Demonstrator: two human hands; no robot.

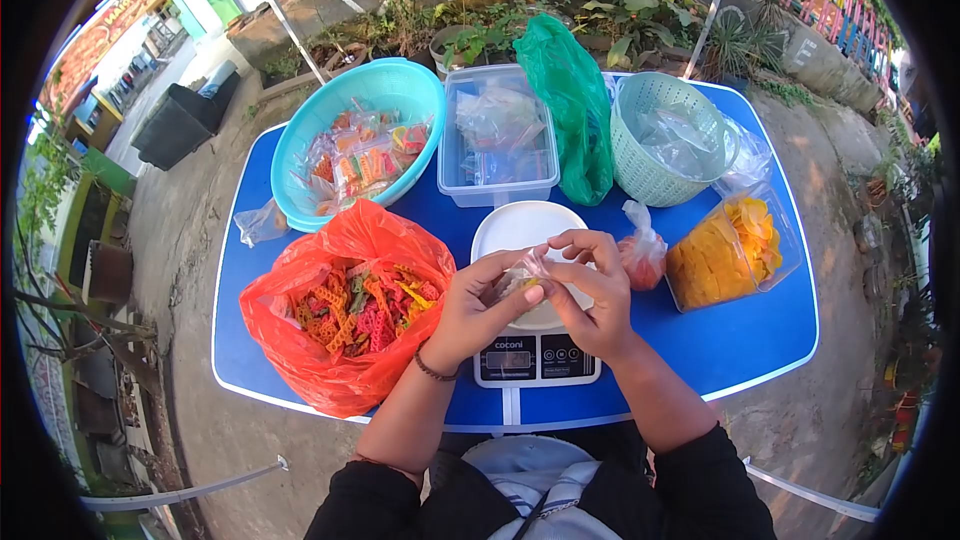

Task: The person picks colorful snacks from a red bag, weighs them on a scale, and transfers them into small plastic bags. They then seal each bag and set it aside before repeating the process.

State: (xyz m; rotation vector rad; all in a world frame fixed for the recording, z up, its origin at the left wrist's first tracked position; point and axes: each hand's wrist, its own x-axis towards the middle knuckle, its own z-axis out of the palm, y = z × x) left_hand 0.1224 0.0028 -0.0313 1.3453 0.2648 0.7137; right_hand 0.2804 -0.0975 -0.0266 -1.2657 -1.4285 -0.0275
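Note:
Above a white digital kitchen scale (540, 365), my left hand (478, 308) and my right hand (598, 290) pinch a small clear plastic bag (522, 272) between thumbs and fingers. The bag's top is gathered at my fingertips, and what it contains is mostly hidden. Part of the scale's round white plate (505, 223) shows behind my hands. To the left of my left hand, an open red plastic bag (300, 365) holds colourful lattice-shaped crackers (365, 308). A small knotted bag with reddish contents (643, 258) sits just right of my right hand.
Along the back of the blue table (470, 408) stand a turquoise basin (283, 180) with filled packets, a clear tub (500, 190) of plastic bags, a green plastic bag (570, 100) and a pale green basket (640, 175). A clear box (785, 255) of yellow chips lies right.

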